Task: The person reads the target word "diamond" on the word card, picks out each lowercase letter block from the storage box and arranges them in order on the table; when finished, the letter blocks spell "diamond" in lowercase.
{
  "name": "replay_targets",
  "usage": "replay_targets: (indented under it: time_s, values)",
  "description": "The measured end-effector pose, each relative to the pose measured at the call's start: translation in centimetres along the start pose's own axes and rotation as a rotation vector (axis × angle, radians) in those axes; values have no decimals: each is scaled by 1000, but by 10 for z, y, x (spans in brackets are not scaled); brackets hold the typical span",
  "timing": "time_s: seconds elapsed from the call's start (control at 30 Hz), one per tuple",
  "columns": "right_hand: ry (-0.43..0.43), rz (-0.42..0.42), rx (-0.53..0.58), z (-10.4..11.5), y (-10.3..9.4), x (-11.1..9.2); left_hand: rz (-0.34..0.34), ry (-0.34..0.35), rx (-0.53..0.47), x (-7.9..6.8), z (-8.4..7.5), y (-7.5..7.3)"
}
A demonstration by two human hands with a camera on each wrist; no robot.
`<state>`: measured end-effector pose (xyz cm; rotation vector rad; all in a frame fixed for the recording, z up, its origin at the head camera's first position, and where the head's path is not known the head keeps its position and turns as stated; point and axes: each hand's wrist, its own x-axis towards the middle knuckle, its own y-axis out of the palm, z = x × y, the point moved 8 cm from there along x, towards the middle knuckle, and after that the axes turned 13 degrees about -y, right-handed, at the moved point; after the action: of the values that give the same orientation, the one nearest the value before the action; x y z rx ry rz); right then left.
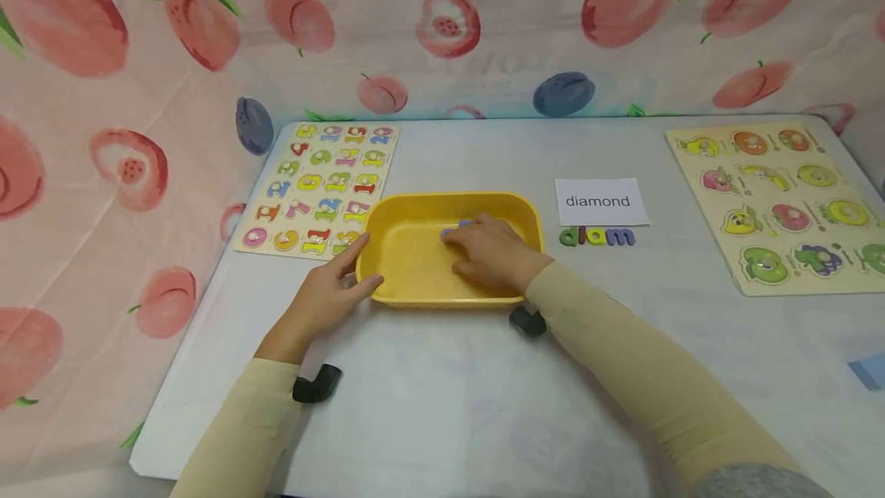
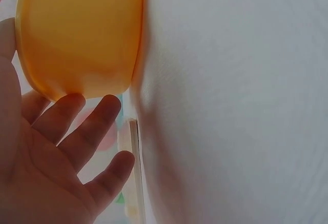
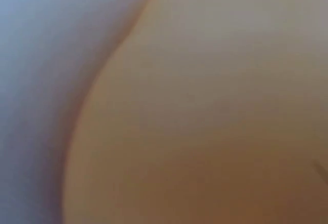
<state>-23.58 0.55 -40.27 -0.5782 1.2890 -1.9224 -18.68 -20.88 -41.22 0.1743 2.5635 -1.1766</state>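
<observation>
In the head view my left hand [image 1: 328, 294] holds the left end of a yellow plastic tray [image 1: 408, 302]. Its thumb lies over the rim, and the left wrist view shows fingers [image 2: 84, 137] against the tray's outer wall [image 2: 82, 39]. My right hand [image 1: 494, 252] reaches inside the tray, its fingers on or beside small purple-blue pieces [image 1: 446, 234] that it partly hides; thumb and forefinger are apart. Right of the tray lies a white card [image 1: 601, 202] reading "diamond". Just below it, coloured letters [image 1: 596, 237] spell "diam". The right wrist view is filled by a blurred yellow wall [image 3: 205, 106].
A number puzzle board [image 1: 318, 190] lies at the back left, partly behind the tray. On the right is a fruit puzzle board [image 1: 781, 206]. A blue strip [image 1: 870, 369] lies at the right edge of the white table [image 1: 415, 406]. Fruit-print cloth [image 1: 484, 21] hangs behind.
</observation>
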Motion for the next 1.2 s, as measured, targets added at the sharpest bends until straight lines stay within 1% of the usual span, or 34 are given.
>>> replay_targets:
  time_s: [0.13,0.33,0.47,0.57,0.73,0.97,1.2]
  values:
    - [-9,-31,26,0,-1,0,1,-2,0,1,1,1]
    - [-21,-35,24,0,0,-1,1,5,5,2,0,1]
    - [-41,-56,42,0,-1,0,-1,8,6,2,-1,1]
    - [-54,-54,52,1,-2,0,-1,10,2,2,-2,0]
    - [-76,-42,36,3,-2,0,-2,8,3,3,-2,0]
    - [-66,-47,60,4,-1,-2,3,-1,2,2,0,1]
    - [-41,-73,99,4,-5,-4,-4,8,1,0,-1,0]
